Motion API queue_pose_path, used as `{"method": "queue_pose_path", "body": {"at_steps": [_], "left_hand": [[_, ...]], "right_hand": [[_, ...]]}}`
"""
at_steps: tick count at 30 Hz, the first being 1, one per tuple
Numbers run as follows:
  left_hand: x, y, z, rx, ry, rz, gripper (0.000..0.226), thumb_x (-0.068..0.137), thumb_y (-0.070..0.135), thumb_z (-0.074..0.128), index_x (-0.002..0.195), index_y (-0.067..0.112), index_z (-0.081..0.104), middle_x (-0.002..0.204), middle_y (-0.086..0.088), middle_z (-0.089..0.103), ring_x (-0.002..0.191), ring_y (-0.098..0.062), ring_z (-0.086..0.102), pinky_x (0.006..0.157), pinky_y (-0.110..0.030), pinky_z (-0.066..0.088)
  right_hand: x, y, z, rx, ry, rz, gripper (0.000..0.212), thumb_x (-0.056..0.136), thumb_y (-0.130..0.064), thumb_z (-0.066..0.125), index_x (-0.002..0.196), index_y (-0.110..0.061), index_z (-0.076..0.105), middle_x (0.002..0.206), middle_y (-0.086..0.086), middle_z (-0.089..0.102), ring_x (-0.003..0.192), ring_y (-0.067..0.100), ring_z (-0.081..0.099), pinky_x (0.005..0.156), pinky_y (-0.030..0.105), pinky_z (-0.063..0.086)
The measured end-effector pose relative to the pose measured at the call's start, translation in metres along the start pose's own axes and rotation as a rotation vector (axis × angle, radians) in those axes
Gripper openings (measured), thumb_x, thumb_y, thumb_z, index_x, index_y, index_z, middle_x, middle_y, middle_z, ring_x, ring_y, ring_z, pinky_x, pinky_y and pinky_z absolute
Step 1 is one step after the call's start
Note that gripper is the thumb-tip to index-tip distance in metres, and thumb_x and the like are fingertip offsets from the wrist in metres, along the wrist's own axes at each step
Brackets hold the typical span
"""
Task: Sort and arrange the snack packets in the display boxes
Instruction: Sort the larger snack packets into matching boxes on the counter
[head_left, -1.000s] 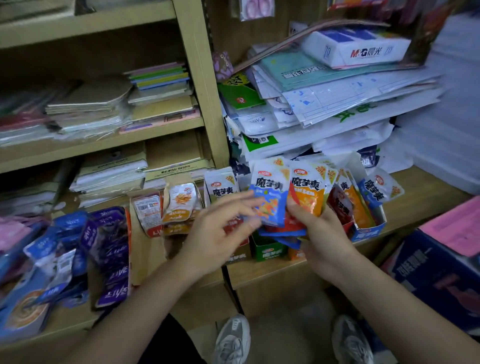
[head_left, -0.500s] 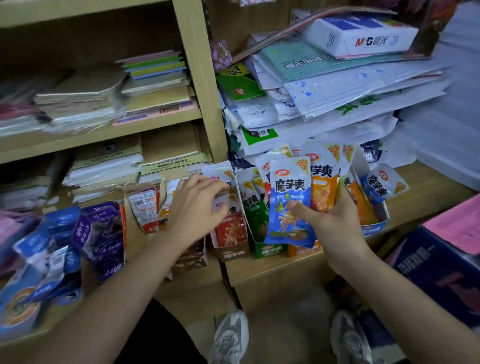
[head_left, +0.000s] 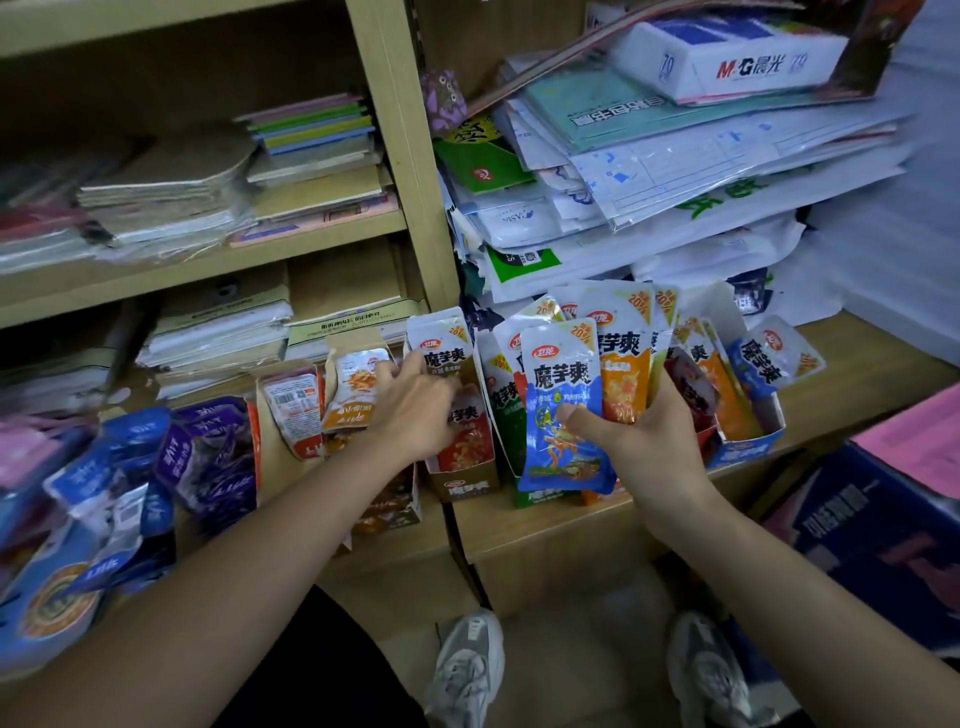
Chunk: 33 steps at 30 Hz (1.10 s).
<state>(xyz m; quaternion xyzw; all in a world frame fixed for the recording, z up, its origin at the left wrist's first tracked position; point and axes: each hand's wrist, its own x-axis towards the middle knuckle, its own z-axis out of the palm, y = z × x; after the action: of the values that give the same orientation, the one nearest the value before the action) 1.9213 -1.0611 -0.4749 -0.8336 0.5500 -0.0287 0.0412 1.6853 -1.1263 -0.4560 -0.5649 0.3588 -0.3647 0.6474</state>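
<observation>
My right hand (head_left: 649, 436) grips a fanned bunch of snack packets, a blue packet (head_left: 563, 410) in front and an orange packet (head_left: 623, 384) behind it. It holds them over the green display box (head_left: 540, 499). My left hand (head_left: 410, 410) reaches into the brown display box (head_left: 462, 486), its fingers lying on the red packets (head_left: 467, 441) standing there. To the right stands a blue display box (head_left: 748, 452) with orange packets and one blue packet (head_left: 774, 358) leaning out.
A cut-open box to the left holds small orange packets (head_left: 358, 395). Purple and blue packets (head_left: 213, 462) lie heaped further left. Papers and a white carton (head_left: 727, 57) pile up behind the boxes. A dark blue carton (head_left: 872, 525) stands low right.
My left hand left the bunch in my right hand and moved left to the brown box. The right hand keeps holding the packets, now a little lower.
</observation>
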Motion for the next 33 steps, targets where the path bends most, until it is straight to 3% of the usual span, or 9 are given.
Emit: {"method": "queue_pose_path", "body": {"at_steps": [3, 7, 11, 17, 19, 22, 26, 29, 33], "left_hand": [[-0.001, -0.009, 0.002, 0.026, 0.021, 0.012, 0.030, 0.086, 0.029, 0.071, 0.116, 0.031, 0.068, 0.093, 0.010, 0.059, 0.101, -0.016, 0.031, 0.077, -0.039, 0.018], [-0.005, -0.007, 0.002, 0.069, 0.129, 0.058, 0.038, 0.088, 0.040, 0.070, 0.125, 0.032, 0.065, 0.121, 0.012, 0.064, 0.120, -0.018, 0.040, 0.086, -0.042, 0.018], [-0.003, -0.004, 0.005, 0.026, 0.069, 0.015, 0.030, 0.088, 0.037, 0.071, 0.117, 0.030, 0.065, 0.106, 0.010, 0.064, 0.115, -0.019, 0.036, 0.082, -0.043, 0.015], [0.007, 0.000, 0.012, 0.035, 0.035, -0.155, 0.003, 0.087, 0.031, 0.075, 0.087, 0.029, 0.073, 0.081, 0.009, 0.055, 0.105, -0.019, 0.032, 0.079, -0.042, 0.016], [0.010, 0.004, 0.009, 0.073, -0.012, -0.215, 0.009, 0.090, 0.025, 0.070, 0.081, 0.023, 0.069, 0.080, 0.005, 0.053, 0.108, -0.022, 0.036, 0.084, -0.044, 0.023], [0.017, 0.014, -0.004, 0.171, -0.013, -0.234, 0.015, 0.094, 0.008, 0.058, 0.088, 0.021, 0.065, 0.088, -0.003, 0.060, 0.109, -0.026, 0.048, 0.098, -0.046, 0.030], [0.028, 0.019, -0.009, 0.275, 0.031, -0.210, 0.030, 0.095, 0.005, 0.054, 0.069, 0.020, 0.051, 0.074, 0.000, 0.058, 0.095, -0.023, 0.061, 0.109, -0.046, 0.028], [0.031, 0.019, -0.005, 0.354, 0.013, -0.195, 0.027, 0.093, 0.007, 0.055, 0.072, 0.023, 0.057, 0.079, 0.005, 0.070, 0.088, -0.021, 0.065, 0.103, -0.043, 0.033], [0.037, 0.003, 0.000, 0.243, 0.054, -0.148, 0.027, 0.094, 0.019, 0.058, 0.067, 0.023, 0.057, 0.079, 0.002, 0.072, 0.079, -0.022, 0.065, 0.093, -0.038, 0.036]], "right_hand": [[-0.001, 0.001, 0.001, -0.020, -0.001, -0.013, 0.052, 0.075, -0.008, 0.084, 0.119, -0.016, 0.057, 0.108, 0.001, 0.075, 0.095, 0.017, 0.075, 0.081, 0.047, 0.062], [0.000, 0.003, 0.003, -0.038, -0.017, -0.007, 0.053, 0.076, -0.008, 0.085, 0.120, -0.017, 0.057, 0.109, 0.000, 0.075, 0.096, 0.017, 0.075, 0.081, 0.047, 0.062], [-0.001, 0.004, 0.007, -0.043, -0.032, 0.001, 0.052, 0.076, -0.007, 0.084, 0.119, -0.018, 0.057, 0.107, -0.001, 0.075, 0.094, 0.016, 0.075, 0.078, 0.043, 0.063], [0.000, 0.007, 0.008, -0.049, -0.029, -0.001, 0.051, 0.075, -0.006, 0.084, 0.116, -0.021, 0.058, 0.106, -0.003, 0.076, 0.094, 0.015, 0.075, 0.075, 0.039, 0.063], [0.000, 0.008, 0.008, -0.058, -0.028, -0.001, 0.052, 0.075, -0.008, 0.084, 0.117, -0.021, 0.058, 0.107, -0.003, 0.075, 0.094, 0.014, 0.075, 0.076, 0.039, 0.063], [0.001, 0.008, 0.008, -0.067, -0.031, -0.005, 0.053, 0.075, -0.010, 0.085, 0.119, -0.020, 0.057, 0.109, -0.002, 0.075, 0.096, 0.014, 0.075, 0.079, 0.044, 0.063], [0.001, 0.007, 0.005, -0.041, -0.036, -0.013, 0.052, 0.076, -0.008, 0.084, 0.119, -0.018, 0.058, 0.108, -0.002, 0.075, 0.095, 0.016, 0.075, 0.080, 0.045, 0.063], [0.002, 0.005, 0.001, -0.011, -0.034, -0.004, 0.051, 0.075, -0.006, 0.084, 0.116, -0.020, 0.058, 0.106, -0.001, 0.076, 0.094, 0.017, 0.075, 0.080, 0.045, 0.062], [0.002, 0.004, -0.003, -0.014, -0.011, -0.017, 0.050, 0.076, -0.007, 0.085, 0.116, -0.018, 0.058, 0.107, 0.000, 0.075, 0.095, 0.017, 0.075, 0.080, 0.047, 0.062]]}}
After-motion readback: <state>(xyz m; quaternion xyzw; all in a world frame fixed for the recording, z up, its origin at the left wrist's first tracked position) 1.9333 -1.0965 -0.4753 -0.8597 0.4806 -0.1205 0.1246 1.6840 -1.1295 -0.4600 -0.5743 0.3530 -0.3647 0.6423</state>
